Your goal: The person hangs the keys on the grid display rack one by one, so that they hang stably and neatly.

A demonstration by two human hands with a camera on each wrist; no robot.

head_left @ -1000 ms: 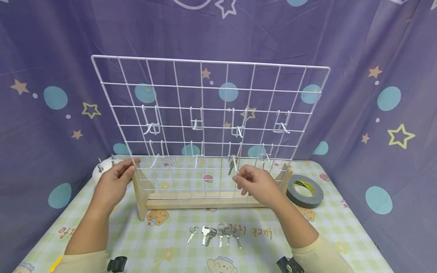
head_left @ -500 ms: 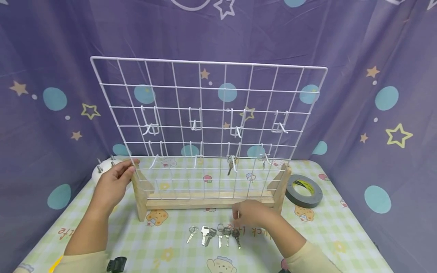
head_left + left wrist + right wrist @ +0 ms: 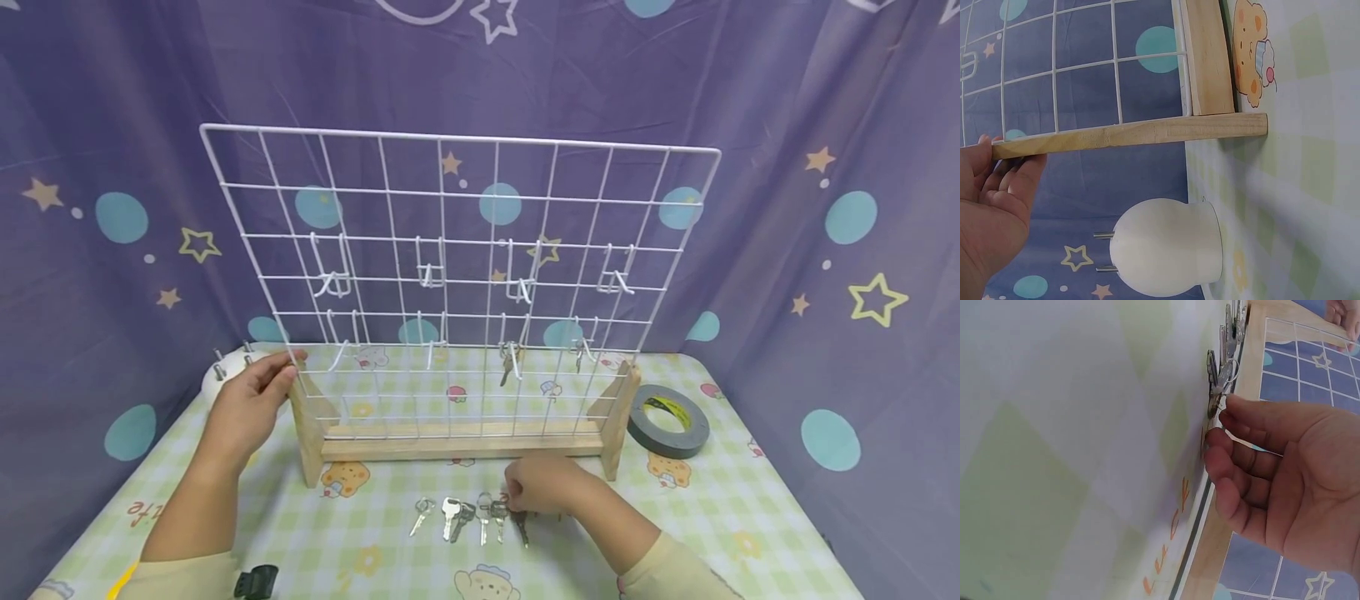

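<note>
My left hand (image 3: pixel 251 408) grips the top of the left wooden upright (image 3: pixel 1129 134) of a stand that carries a white wire grid panel (image 3: pixel 468 196). In the left wrist view, thumb and fingers pinch the wood's end. My right hand (image 3: pixel 547 483) is low over the table, thumb and forefinger pinching the ring end of the rightmost key (image 3: pixel 522 533). Several other keys lie in a row to its left, among them a key with a light head (image 3: pixel 450 517). White hooks hang on the grid in two rows; a key (image 3: pixel 507 365) hangs from a lower hook.
A roll of grey tape (image 3: pixel 693 425) lies right of the stand. Behind my left hand stands a white rounded object (image 3: pixel 1166 247) with metal pins. The wooden base bar (image 3: pixel 457 447) runs behind the keys. A purple curtain (image 3: pixel 480 67) surrounds the checked tablecloth (image 3: pixel 390 567).
My right hand has come down from the lower hook with the hanging key to the rightmost key on the table. My left hand has stayed on the wooden upright.
</note>
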